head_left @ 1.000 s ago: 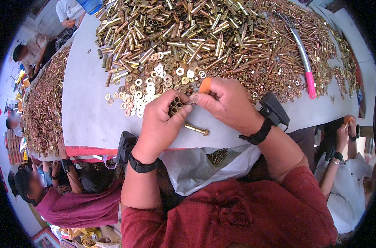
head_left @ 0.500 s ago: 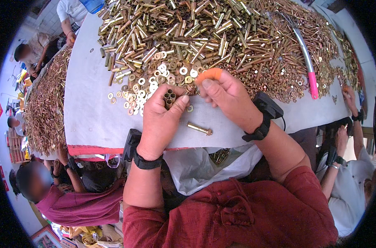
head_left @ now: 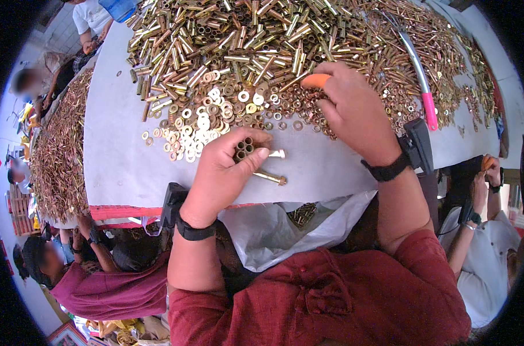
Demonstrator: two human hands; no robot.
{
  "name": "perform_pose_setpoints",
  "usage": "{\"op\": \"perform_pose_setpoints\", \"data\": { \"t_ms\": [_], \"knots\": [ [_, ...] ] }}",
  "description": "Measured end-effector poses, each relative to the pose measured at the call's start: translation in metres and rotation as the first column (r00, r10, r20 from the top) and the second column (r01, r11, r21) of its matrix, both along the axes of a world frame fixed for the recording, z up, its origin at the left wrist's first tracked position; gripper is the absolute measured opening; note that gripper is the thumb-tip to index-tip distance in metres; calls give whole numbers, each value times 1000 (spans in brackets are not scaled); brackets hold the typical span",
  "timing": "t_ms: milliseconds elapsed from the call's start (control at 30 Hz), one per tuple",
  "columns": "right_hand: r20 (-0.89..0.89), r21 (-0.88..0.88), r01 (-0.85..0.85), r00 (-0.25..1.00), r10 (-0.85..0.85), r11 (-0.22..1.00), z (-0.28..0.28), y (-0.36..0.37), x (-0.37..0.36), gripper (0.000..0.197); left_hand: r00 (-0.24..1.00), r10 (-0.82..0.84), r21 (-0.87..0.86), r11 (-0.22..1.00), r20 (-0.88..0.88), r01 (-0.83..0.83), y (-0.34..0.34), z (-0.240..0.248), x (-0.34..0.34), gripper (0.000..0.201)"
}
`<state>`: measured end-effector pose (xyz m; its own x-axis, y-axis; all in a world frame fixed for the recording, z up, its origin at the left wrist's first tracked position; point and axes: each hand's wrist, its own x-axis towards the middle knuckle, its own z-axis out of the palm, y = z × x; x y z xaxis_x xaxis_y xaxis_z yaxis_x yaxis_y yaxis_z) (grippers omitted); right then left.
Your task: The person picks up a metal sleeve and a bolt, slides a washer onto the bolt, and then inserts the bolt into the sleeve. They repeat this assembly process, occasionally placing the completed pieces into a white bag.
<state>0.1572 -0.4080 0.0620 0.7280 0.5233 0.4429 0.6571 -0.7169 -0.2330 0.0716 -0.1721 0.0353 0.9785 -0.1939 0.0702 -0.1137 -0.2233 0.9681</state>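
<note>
Several tubes (head_left: 244,149) sit gripped in the left hand (head_left: 224,169). The right hand (head_left: 359,112) curls half-open by nuts (head_left: 304,105); a pink-handled tool (head_left: 428,102) lies beyond.

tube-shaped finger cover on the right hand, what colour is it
The tube-shaped finger cover is orange, best seen in the head view.

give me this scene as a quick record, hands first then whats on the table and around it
left hand: holds a small bundle of metal tubes, open ends showing
right hand: thumb and index finger apart, over loose nuts
finger cover: orange, on the right index finger
near left hand: flat washers, loosely heaped; one bolt-like piece lying on the table
far side: large heap of loose tubes
right side: pink-handled tool
below table edge: open whitish bag, metal pieces inside
</note>
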Motion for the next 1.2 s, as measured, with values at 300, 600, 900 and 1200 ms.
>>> {"op": "perform_pose_setpoints", "data": {
  "t_ms": [300, 600, 900, 1200],
  "knots": [
    [2, 58, 85, 996, -86, 995, -24, -2, 17, 16, 948, 238, -195, 940, -212, -279, -8, 3, 5, 17],
    [-507, 817, 286, 770, 388, 500, 6, 28, -9, 18, 901, 268, -170, 925, -341, -340, -3, 13, 4, 13],
    [-494, 860, 260, 642, 587, 439, -4, 53, -31, 21, 944, 318, -140, 934, -90, -328, -1, 10, 3, 14],
    [-510, 859, 310, 595, 621, 408, -5, 56, -32, 19, 952, 303, -61, 951, -35, -304, 3, 14, 1, 15]
  ]
}}
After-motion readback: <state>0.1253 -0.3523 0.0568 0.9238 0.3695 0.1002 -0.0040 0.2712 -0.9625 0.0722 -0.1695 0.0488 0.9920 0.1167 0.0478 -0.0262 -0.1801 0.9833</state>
